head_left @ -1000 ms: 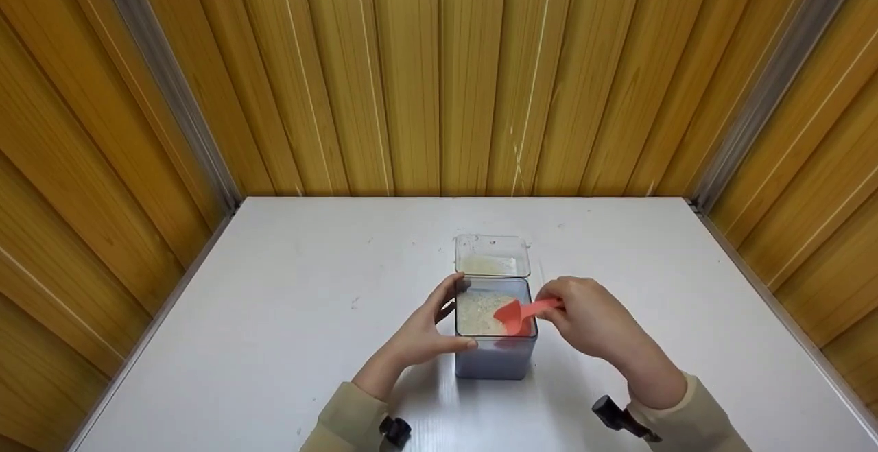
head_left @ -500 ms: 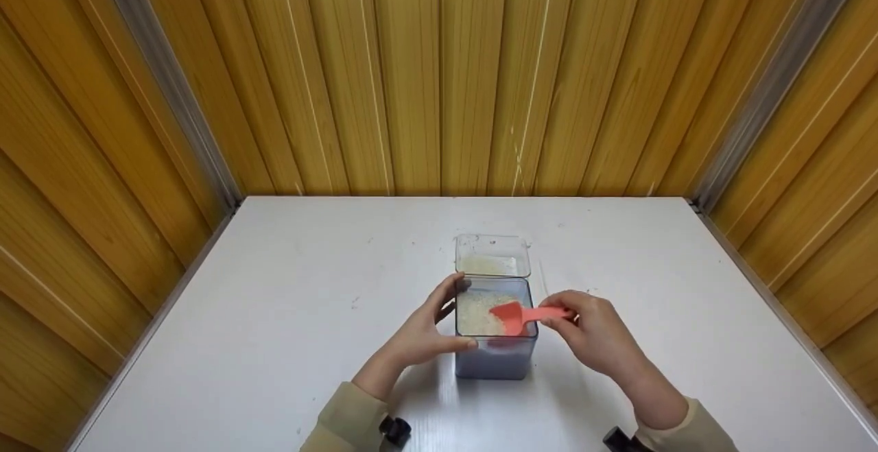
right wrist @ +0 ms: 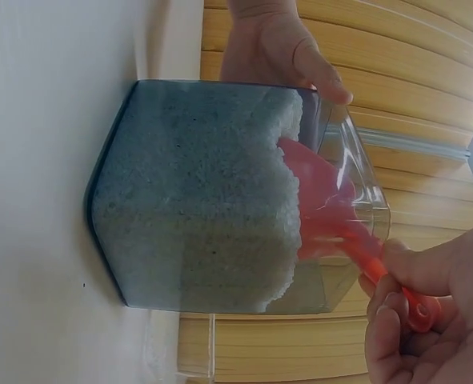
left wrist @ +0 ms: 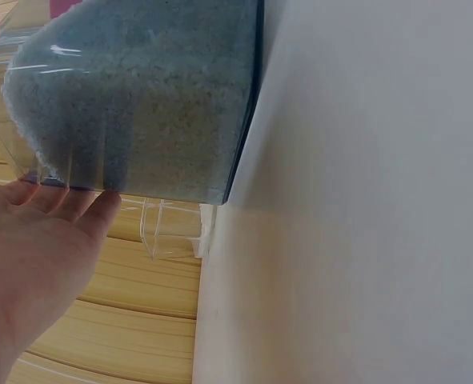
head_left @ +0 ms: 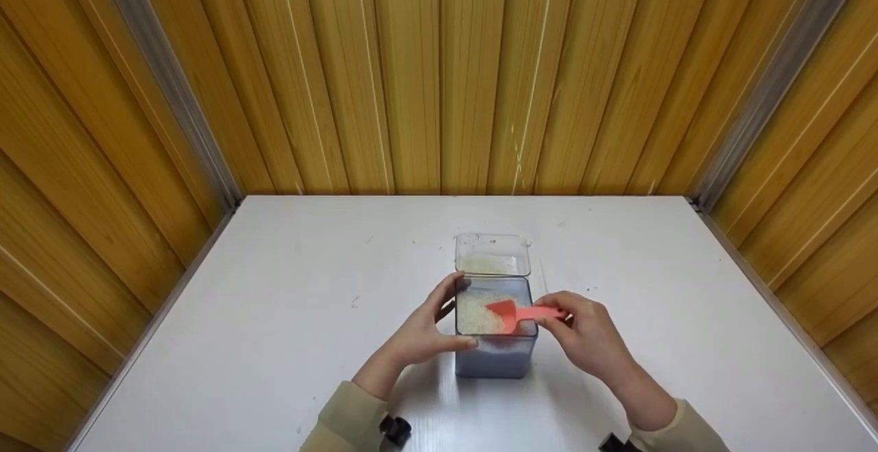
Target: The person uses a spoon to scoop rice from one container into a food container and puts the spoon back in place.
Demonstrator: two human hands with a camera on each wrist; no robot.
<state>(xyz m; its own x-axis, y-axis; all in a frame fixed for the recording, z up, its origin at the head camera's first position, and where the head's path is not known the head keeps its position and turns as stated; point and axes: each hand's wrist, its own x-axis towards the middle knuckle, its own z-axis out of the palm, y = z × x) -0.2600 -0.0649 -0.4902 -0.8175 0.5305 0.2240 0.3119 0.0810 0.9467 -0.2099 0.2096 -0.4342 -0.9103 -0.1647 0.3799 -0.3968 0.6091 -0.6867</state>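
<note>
A clear, bluish square container stands upright on the white table, well filled with white rice. My left hand holds its left side, thumb at the front rim and fingers toward the back. In the left wrist view those fingers touch the container's wall. Between thumb and fingers, my right hand pinches the handle of a pink-red scoop. The scoop's bowl is inside the container, its front edge in the rice surface, as the right wrist view shows through the clear wall.
Right behind the container lies a clear rectangular lid or box. Small specks dot the white table. Wood-patterned panels rise behind the table and on both sides.
My right hand has shifted slightly toward me, then a little left. The scoop has levelled out and slid left across the rice. My left hand and the container have stayed put.
</note>
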